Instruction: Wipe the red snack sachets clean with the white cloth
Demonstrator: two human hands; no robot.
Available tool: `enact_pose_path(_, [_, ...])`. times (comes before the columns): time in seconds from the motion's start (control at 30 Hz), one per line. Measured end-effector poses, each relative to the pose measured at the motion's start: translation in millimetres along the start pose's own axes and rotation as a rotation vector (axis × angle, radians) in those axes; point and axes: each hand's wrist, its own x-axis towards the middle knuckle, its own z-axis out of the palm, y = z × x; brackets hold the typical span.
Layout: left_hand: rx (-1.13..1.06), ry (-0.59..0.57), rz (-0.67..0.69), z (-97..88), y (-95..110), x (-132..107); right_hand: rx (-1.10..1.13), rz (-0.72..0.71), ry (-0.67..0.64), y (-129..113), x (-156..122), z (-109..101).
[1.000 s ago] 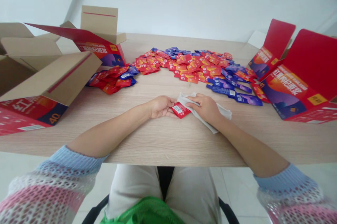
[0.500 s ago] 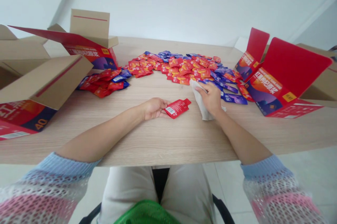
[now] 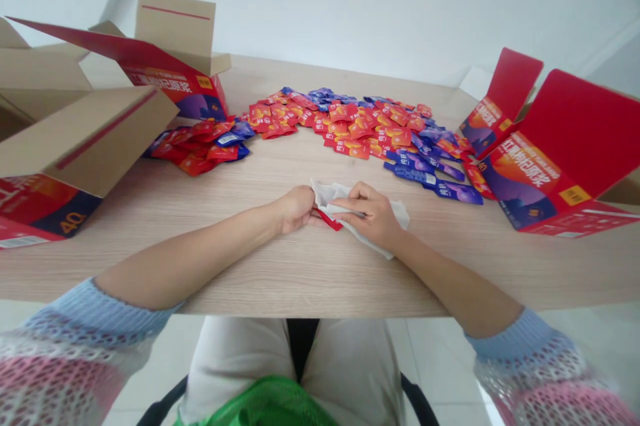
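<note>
- Wiping the red packet (image 3: 331, 221) well seems to call for a firm edge hold; the left hand (image 3: 297, 211) has its fingers closed on the packet's left end.
- The right hand (image 3: 373, 216) pinches a white cloth (image 3: 323, 194) over the packet; light, even strokes would likely suit it.
- The packet is between the hands, on or just above the table (image 3: 280, 279), mostly covered.
</note>
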Motion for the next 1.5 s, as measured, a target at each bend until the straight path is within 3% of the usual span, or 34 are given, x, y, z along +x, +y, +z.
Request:
enact_pose_path(0.17, [-0.061,-0.110,-0.006,-4.5,2,1,-0.003,-0.012,-0.158,3,3,-1])
enact_pose_path(0.27, [-0.066,-0.168,-0.111,-15.5,9,12,-0.040,0.072,-0.202,3,7,-4])
enact_pose_path(0.37, [-0.086,-0.336,-0.251,-29.4,17,24,-0.074,0.168,-0.230,9,10,-6])
enact_pose_path(0.53, [-0.111,-0.470,-0.290,-41.5,21,31,-0.181,0.332,-0.197,33,12,-14])
enact_pose_path(0.73, [-0.124,-0.359,-0.227,-30.1,18,17,-0.502,0.467,-0.198,57,8,-25])
enact_pose_path(0.93, [-0.078,-0.200,-0.129,-19.1,9,9,-0.665,0.525,-0.128,59,5,-23])
enact_pose_path(1.07, [-0.064,-0.185,-0.098,-19.9,5,11,-0.675,0.571,-0.023,61,4,-36])
enact_pose_path(1.2, [-0.071,-0.241,-0.129,-29.1,10,19,-0.366,0.504,0.187,40,6,-51])
enact_pose_path(1.27, [-0.070,-0.322,-0.208,-35.3,16,25,-0.218,0.428,0.215,18,9,-49])
enact_pose_path(1.33, [-0.056,-0.398,-0.263,-40.5,23,30,-0.158,0.372,0.187,-4,12,-39])
enact_pose_path(1.4, [-0.042,-0.432,-0.261,-43.5,26,33,-0.124,0.342,0.080,-20,12,-23])
enact_pose_path(1.5, [-0.047,-0.452,-0.210,-43.6,25,32,-0.153,0.331,-0.095,-28,7,-2])
